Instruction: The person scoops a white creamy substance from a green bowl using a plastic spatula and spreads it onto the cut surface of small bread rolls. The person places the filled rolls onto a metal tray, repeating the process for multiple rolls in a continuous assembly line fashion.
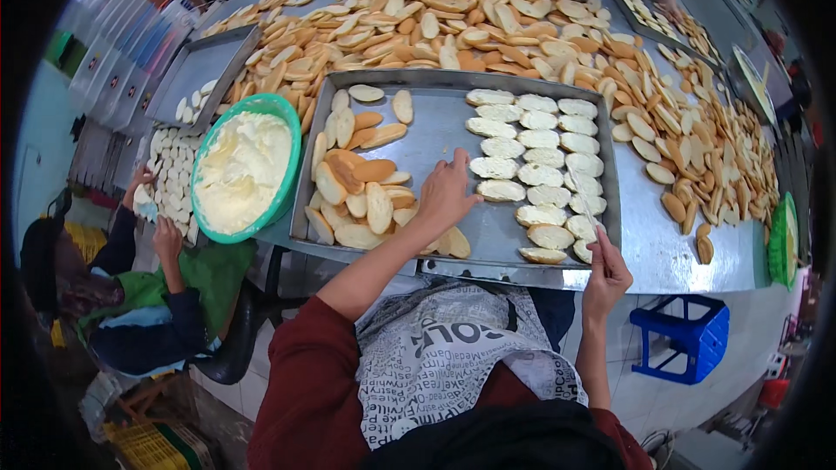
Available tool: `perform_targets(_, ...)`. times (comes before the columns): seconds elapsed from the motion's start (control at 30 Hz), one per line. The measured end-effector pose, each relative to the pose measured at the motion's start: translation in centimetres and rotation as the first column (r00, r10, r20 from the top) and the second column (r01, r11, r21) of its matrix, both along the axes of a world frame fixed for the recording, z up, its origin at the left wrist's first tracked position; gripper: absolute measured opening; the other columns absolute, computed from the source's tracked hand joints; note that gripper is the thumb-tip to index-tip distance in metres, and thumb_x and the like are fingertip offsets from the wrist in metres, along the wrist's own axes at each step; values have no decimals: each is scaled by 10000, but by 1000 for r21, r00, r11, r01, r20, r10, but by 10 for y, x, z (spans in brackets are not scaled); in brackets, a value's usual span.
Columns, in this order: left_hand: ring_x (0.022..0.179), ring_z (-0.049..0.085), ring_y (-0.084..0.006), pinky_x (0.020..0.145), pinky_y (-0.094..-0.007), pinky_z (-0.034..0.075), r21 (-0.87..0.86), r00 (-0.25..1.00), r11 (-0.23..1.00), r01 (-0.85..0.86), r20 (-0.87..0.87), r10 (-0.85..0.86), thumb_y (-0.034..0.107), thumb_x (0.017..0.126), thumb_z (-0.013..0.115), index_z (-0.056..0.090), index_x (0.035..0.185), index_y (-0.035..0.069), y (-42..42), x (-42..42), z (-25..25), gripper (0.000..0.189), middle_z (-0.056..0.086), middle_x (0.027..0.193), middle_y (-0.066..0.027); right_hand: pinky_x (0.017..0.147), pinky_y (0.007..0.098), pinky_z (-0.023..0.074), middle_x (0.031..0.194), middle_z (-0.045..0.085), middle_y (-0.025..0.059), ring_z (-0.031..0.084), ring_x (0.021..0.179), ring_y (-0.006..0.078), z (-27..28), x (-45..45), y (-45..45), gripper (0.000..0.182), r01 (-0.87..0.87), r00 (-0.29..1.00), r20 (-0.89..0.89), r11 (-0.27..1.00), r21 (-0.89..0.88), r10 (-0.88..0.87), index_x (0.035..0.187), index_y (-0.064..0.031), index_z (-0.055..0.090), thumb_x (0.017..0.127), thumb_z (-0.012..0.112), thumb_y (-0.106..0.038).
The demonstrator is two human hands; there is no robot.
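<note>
In front of me lies a large metal baking tray (434,117). My left hand (447,189) hovers over its middle, fingers apart and holding nothing, beside the rows of cream-coated bread slices (496,147). My right hand (607,269) grips a thin spreading knife (585,199) at the tray's near right corner. The knife's blade lies over the rightmost column of coated slices. Uncoated bread slices (379,207) are heaped in the tray's left part, some with brown crust up. A green basin (295,163) of pale cream (243,170) stands left of the tray.
A big pile of sliced bread (431,26) covers the table behind the tray and to its right. A person (140,313) works at the left over another tray of coated slices (173,170). Another person's hands (669,3) are at the far right. A blue stool (682,338) stands below the table.
</note>
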State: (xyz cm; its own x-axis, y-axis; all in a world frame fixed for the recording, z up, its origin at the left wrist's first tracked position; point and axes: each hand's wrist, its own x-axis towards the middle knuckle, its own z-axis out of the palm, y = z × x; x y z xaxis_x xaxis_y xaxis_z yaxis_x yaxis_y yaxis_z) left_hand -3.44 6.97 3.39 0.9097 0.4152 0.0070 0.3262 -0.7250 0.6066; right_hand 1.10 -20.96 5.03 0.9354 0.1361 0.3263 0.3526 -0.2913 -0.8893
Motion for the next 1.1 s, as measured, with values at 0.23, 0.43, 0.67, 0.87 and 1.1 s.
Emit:
perform_targets(0.23, 841, 579, -309, 730, -415, 467, 425, 979, 886, -184, 157, 128, 177, 742, 701, 642, 903, 44, 94, -48, 7, 217, 639, 833, -121, 664, 205, 420, 821, 667, 59, 574, 746, 84, -1, 3, 8, 263, -33, 999, -1, 999, 31, 33, 1117, -37, 667, 866, 601, 5)
perform_targets(0.43, 873, 603, -312, 760, -413, 485, 444, 993, 896, -5, -102, 56, 221, 710, 743, 670, 929, 36, 124, -74, 9, 295, 644, 898, -128, 665, 207, 418, 809, 661, 42, 564, 744, 76, 19, 11, 57, 261, -182, 983, -9, 983, 40, 182, 1120, -25, 663, 873, 586, 15)
perform_targets(0.67, 846, 613, -290, 721, -385, 501, 280, 951, 930, -237, 260, 164, 241, 791, 697, 611, 974, -3, 118, -76, 12, 317, 622, 843, -156, 685, 251, 457, 780, 638, 68, 591, 728, 129, 67, -8, 206, 291, -675, 736, -22, 732, -93, 677, 1185, -23, 610, 903, 536, -16)
perform_targets(0.87, 807, 645, -180, 664, -277, 519, -906, 779, 423, 29, 286, 558, 322, 957, 513, 516, 1099, 18, 80, -101, 10, 335, 623, 980, -114, 671, 379, 494, 892, 660, 115, 632, 806, 306, 102, -21, 352, 293, -601, 438, 403, 595, -533, 804, 1001, -126, 702, 739, 609, -32)
perform_targets(1.1, 944, 642, -196, 827, -289, 541, -961, 887, -85, 264, 208, 411, 338, 980, 449, 370, 1327, 36, 44, -145, 18, 466, 566, 1148, -115, 615, 413, 505, 750, 638, 161, 646, 733, 320, 77, -38, 461, 101, -460, 83, 398, 390, -798, 914, 690, -36, 674, 625, 612, 10)
